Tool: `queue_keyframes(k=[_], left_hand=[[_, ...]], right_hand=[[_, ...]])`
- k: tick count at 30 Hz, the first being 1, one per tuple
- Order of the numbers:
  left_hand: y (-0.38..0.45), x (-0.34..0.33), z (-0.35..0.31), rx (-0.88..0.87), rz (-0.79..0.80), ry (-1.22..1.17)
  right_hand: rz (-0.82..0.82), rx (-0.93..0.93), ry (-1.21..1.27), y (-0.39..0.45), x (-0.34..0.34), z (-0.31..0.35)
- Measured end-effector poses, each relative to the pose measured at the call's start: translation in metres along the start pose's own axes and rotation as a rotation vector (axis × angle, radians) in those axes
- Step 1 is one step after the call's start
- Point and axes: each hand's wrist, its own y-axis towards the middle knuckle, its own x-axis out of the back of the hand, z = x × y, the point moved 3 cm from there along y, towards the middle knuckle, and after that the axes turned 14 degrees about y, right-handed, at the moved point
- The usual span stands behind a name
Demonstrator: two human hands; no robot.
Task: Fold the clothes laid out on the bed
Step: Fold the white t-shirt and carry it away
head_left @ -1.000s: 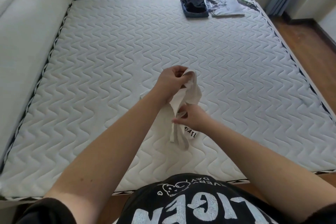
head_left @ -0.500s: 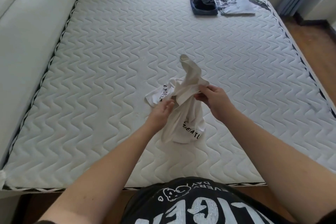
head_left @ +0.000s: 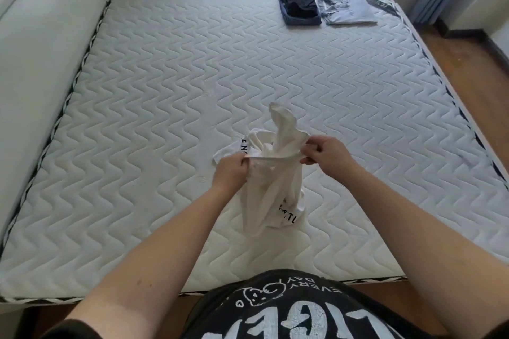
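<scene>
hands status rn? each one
Left hand: closed, gripping the left edge of the white shirt.
Right hand: closed, pinching the same shirt's right edge, which hangs bunched above the mattress.

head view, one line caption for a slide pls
Both hands, left and right, hold a bunched white garment above the mattress.

Bare forearms, short black sleeves, black T-shirt (head_left: 300, 308) with white lettering and perhaps a small cartoon-bear outline.
</scene>
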Motion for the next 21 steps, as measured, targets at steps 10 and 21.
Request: queue_keyframes(k=[10, 21], left_hand=[[0.008, 0.023, 0.077, 0.291, -0.203, 0.107], [-0.015, -0.002, 0.14, 0.585, -0.063, 0.171]], right_hand=[[-0.281, -0.271, -0.646, -0.001, 0.079, -0.099], [-0.356, -0.5, -0.533, -0.013, 0.123, -0.187]])
